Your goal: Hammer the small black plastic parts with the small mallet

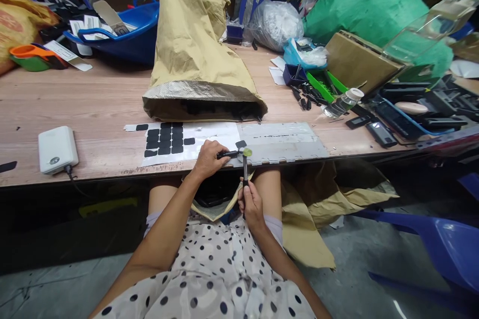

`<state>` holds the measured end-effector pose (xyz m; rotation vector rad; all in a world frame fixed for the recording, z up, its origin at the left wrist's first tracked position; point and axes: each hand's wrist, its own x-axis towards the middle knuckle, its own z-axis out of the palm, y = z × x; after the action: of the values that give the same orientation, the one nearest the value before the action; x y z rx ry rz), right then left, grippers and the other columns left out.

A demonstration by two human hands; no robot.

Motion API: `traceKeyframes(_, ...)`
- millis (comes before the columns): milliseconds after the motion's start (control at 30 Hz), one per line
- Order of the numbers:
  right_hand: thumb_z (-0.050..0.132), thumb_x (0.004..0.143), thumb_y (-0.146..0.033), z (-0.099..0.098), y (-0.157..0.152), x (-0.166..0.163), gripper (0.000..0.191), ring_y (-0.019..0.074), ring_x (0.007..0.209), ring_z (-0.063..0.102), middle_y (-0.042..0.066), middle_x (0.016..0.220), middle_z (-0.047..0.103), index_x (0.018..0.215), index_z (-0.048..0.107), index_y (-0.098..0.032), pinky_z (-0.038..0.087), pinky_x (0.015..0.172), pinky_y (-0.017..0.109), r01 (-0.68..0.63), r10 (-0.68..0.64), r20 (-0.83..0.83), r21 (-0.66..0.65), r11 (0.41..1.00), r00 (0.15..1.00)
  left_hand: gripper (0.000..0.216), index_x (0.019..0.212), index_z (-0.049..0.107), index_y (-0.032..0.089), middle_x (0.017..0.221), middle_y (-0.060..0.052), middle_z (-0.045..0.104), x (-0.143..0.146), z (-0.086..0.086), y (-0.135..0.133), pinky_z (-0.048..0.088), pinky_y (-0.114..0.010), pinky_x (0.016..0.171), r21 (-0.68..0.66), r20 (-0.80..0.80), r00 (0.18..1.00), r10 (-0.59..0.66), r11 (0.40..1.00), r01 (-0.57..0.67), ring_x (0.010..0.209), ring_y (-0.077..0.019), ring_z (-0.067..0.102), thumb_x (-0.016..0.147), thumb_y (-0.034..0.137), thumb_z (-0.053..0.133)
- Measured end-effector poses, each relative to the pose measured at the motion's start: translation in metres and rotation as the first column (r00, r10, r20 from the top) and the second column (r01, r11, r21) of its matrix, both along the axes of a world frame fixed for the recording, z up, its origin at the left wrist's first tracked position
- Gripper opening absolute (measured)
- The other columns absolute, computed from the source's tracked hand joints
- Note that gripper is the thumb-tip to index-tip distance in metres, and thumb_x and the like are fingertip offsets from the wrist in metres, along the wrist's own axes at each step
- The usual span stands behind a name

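Note:
My left hand is closed around a slim black rod-like tool that points right, at the front of the table. My right hand grips the black handle of a small hammer, held upright over the table edge. The hammer's yellow-green head meets or overlaps the rod's tip in view; whether they touch I cannot tell. Under both lies a white sheet bearing rows of black rounded-square pieces, beside a grey board. One loose black piece lies just behind the rod's tip.
A brown paper sack lies open toward me behind the sheet. To the left sit a white box with a cable and a blue basin. A bottle, green tray and black parts stand right. Another open sack is between my knees.

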<state>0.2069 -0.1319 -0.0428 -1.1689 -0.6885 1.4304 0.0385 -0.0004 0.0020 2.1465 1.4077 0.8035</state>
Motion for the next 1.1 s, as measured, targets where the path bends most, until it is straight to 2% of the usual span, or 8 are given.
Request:
traceKeyframes(133, 0.064, 0.088, -0.05, 0.003, 0.006, 0.006, 0.034, 0.0064, 0.041, 0.035, -0.006, 0.065, 0.05, 0.11, 0.064, -0.024, 0.028, 0.034, 0.018, 0.057, -0.056, -0.108, 0.002, 0.998, 0.993, 0.017, 0.095, 0.074, 0.024, 0.082, -0.003, 0.064, 0.005, 0.001, -0.003, 0.043, -0.04, 0.085, 0.03, -0.039, 0.999, 0.021, 0.999, -0.02, 0.09, -0.0247, 0.054, 0.079, 0.032, 0.073)
traceKeyframes(333, 0.063, 0.088, -0.048, -0.002, 0.011, 0.018, 0.033, 0.0068, 0.041, 0.035, -0.005, 0.066, 0.05, 0.109, 0.066, -0.022, 0.026, 0.033, 0.018, -0.044, 0.032, -0.303, -0.03, 0.999, 0.952, 0.015, 0.096, 0.075, 0.026, 0.08, -0.003, 0.062, 0.007, 0.003, -0.007, 0.042, -0.039, 0.082, 0.042, -0.074, 0.997, 0.026, 0.999, -0.023, 0.091, -0.0251, 0.054, 0.084, 0.034, 0.071)
traceKeyframes(500, 0.062, 0.09, -0.047, -0.005, 0.014, 0.018, 0.031, 0.0066, 0.042, 0.035, -0.004, 0.066, 0.05, 0.106, 0.067, -0.021, 0.026, 0.034, 0.018, -0.091, 0.074, -0.368, -0.03, 0.995, 0.927, 0.016, 0.097, 0.075, 0.024, 0.085, -0.004, 0.064, 0.006, 0.004, -0.008, 0.043, -0.04, 0.085, 0.038, -0.092, 0.996, 0.02, 0.999, -0.017, 0.093, -0.0252, 0.055, 0.085, 0.034, 0.07)
traceKeyframes(600, 0.062, 0.09, -0.048, -0.006, 0.014, 0.017, 0.031, 0.007, 0.042, 0.035, -0.005, 0.065, 0.05, 0.104, 0.067, -0.022, 0.027, 0.034, 0.018, -0.088, 0.073, -0.379, -0.024, 0.996, 0.922, 0.015, 0.096, 0.075, 0.024, 0.089, -0.005, 0.065, 0.003, 0.007, -0.01, 0.043, -0.04, 0.087, 0.046, -0.073, 0.997, -0.026, 0.999, 0.029, 0.095, -0.0248, 0.055, 0.086, 0.032, 0.068)
traceKeyframes(733, 0.064, 0.087, -0.05, -0.006, 0.014, 0.016, 0.034, 0.0065, 0.042, 0.035, -0.005, 0.065, 0.051, 0.104, 0.067, -0.021, 0.026, 0.034, 0.017, -0.083, 0.062, -0.372, -0.041, 0.996, 0.926, 0.013, 0.091, 0.074, 0.024, 0.111, -0.006, 0.066, -0.006, 0.01, -0.023, 0.044, -0.043, 0.094, 0.076, -0.04, 0.986, -0.16, 0.984, 0.163, 0.104, -0.0255, 0.056, 0.082, 0.032, 0.07)
traceKeyframes(833, 0.064, 0.088, -0.05, -0.005, 0.014, 0.015, 0.033, 0.0071, 0.042, 0.036, -0.005, 0.065, 0.051, 0.105, 0.067, -0.021, 0.028, 0.034, 0.018, -0.076, 0.058, -0.358, -0.036, 0.996, 0.932, 0.011, 0.086, 0.074, 0.024, 0.13, -0.008, 0.062, -0.015, 0.008, -0.039, 0.043, -0.049, 0.102, 0.083, -0.1, 0.97, -0.222, 0.97, 0.231, 0.119, -0.0305, 0.053, 0.076, 0.029, 0.073)
traceKeyframes(967, 0.063, 0.088, -0.05, -0.005, 0.014, 0.015, 0.033, 0.0071, 0.042, 0.037, -0.004, 0.065, 0.052, 0.104, 0.067, -0.021, 0.03, 0.035, 0.018, -0.08, 0.07, -0.347, -0.015, 0.997, 0.935, 0.01, 0.082, 0.074, 0.023, 0.151, -0.009, 0.049, -0.022, 0.002, -0.062, 0.037, -0.058, 0.112, 0.091, -0.22, 0.946, -0.239, 0.96, 0.264, 0.138, -0.0377, 0.042, 0.072, 0.025, 0.075)
traceKeyframes(1100, 0.062, 0.089, -0.05, -0.005, 0.015, 0.015, 0.033, 0.007, 0.041, 0.037, -0.004, 0.065, 0.052, 0.104, 0.066, -0.021, 0.03, 0.035, 0.018, -0.097, 0.089, -0.341, -0.006, 0.995, 0.936, 0.012, 0.082, 0.073, 0.021, 0.159, -0.01, 0.04, -0.024, -0.001, -0.08, 0.032, -0.061, 0.116, 0.113, -0.261, 0.937, -0.232, 0.957, 0.269, 0.145, -0.0402, 0.035, 0.07, 0.02, 0.075)
